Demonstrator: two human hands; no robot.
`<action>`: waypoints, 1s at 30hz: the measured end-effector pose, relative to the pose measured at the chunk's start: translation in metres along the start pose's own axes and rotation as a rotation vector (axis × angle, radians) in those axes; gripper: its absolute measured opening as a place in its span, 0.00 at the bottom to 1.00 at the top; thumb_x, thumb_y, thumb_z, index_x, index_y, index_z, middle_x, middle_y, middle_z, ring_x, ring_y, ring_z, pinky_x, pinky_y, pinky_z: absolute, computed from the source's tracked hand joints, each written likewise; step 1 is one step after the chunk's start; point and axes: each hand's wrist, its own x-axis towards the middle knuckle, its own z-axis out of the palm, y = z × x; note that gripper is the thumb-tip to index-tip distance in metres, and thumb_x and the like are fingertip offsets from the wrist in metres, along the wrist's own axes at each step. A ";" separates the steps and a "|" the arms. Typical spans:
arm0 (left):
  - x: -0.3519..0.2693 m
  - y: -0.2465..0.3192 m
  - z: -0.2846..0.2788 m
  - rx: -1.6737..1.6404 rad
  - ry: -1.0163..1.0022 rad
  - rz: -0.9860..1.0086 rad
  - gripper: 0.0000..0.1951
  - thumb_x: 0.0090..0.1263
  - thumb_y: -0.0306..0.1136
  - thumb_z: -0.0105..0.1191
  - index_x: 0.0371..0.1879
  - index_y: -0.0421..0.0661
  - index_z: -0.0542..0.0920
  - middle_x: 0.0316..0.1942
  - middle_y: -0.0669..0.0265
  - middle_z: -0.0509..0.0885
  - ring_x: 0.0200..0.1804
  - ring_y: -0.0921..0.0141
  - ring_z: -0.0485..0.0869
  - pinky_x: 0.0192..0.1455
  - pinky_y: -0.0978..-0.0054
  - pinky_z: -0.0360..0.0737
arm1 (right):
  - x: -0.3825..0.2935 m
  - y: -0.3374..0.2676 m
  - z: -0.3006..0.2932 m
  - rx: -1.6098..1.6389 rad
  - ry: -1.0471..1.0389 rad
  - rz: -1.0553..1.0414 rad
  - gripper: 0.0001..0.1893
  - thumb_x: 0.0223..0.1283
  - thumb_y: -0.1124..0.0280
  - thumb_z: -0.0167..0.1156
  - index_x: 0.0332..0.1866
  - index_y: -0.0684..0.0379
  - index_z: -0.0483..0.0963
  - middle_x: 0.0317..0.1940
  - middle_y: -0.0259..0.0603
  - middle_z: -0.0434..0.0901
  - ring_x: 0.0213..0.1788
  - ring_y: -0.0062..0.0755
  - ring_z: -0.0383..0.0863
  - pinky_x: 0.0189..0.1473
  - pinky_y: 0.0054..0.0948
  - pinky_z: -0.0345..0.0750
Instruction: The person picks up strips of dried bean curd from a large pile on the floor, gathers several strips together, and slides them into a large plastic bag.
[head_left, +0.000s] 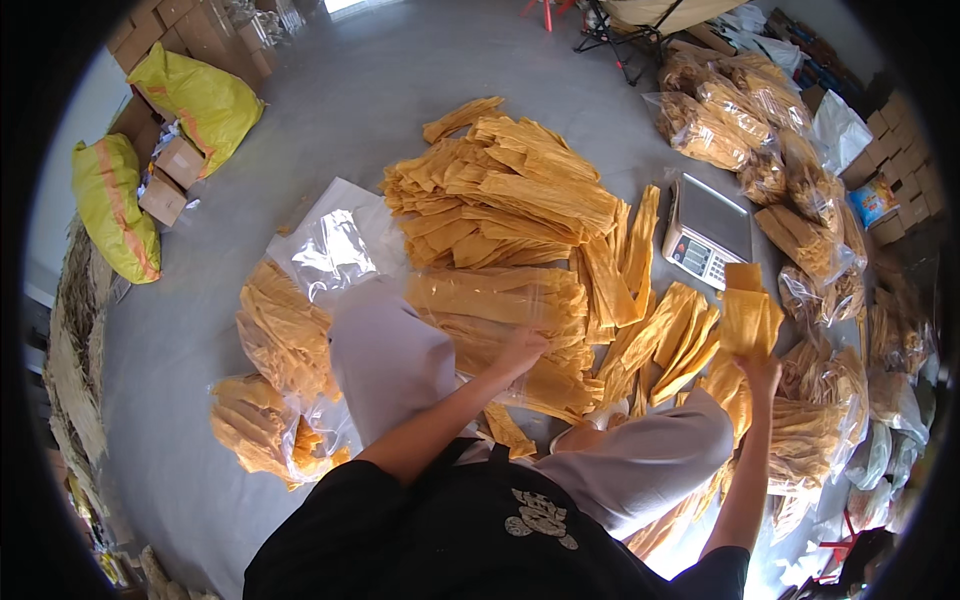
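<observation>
A clear plastic bag (480, 300) with long yellow dried strips, like tofu skin, lies between my knees. My left hand (525, 351) is at its right end, fingers closed on the film. Strips stick out of that end. Off to the right, my right hand (759, 373) grips a folded yellow strip (750, 321), raised near the digital scale (709, 229). Beyond the bag spreads a large heap of strips (502, 187) on the floor. Loose strips (682, 337) lie between the bag and my right hand.
Flat clear bags (337, 240) lie at the left of the heap. Filled bags (281, 330) rest beside my left knee. More filled bags (720, 124) are piled along the right. Yellow sacks (199, 105) and cartons stand far left; a folding chair (622, 37) is at the back.
</observation>
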 end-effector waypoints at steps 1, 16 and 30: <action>0.004 -0.008 0.003 0.050 -0.012 0.022 0.24 0.63 0.31 0.52 0.59 0.39 0.66 0.46 0.57 0.79 0.44 0.70 0.78 0.45 0.77 0.74 | -0.007 0.027 0.014 0.008 -0.037 -0.002 0.22 0.29 0.60 0.77 0.25 0.68 0.78 0.21 0.46 0.81 0.21 0.36 0.78 0.28 0.34 0.75; 0.020 -0.047 0.022 0.941 0.296 -0.001 0.43 0.48 0.38 0.63 0.63 0.39 0.54 0.65 0.39 0.51 0.69 0.46 0.50 0.65 0.49 0.54 | -0.104 0.099 0.186 -0.375 -0.658 0.421 0.46 0.27 0.54 0.77 0.53 0.73 0.66 0.50 0.62 0.71 0.51 0.48 0.73 0.53 0.38 0.71; 0.040 -0.072 -0.012 1.118 0.373 0.175 0.42 0.55 0.47 0.55 0.64 0.34 0.55 0.67 0.38 0.48 0.70 0.45 0.44 0.69 0.49 0.42 | 0.058 -0.069 0.159 -0.151 -0.874 -0.253 0.47 0.47 0.60 0.68 0.68 0.66 0.47 0.65 0.58 0.54 0.67 0.49 0.57 0.66 0.35 0.60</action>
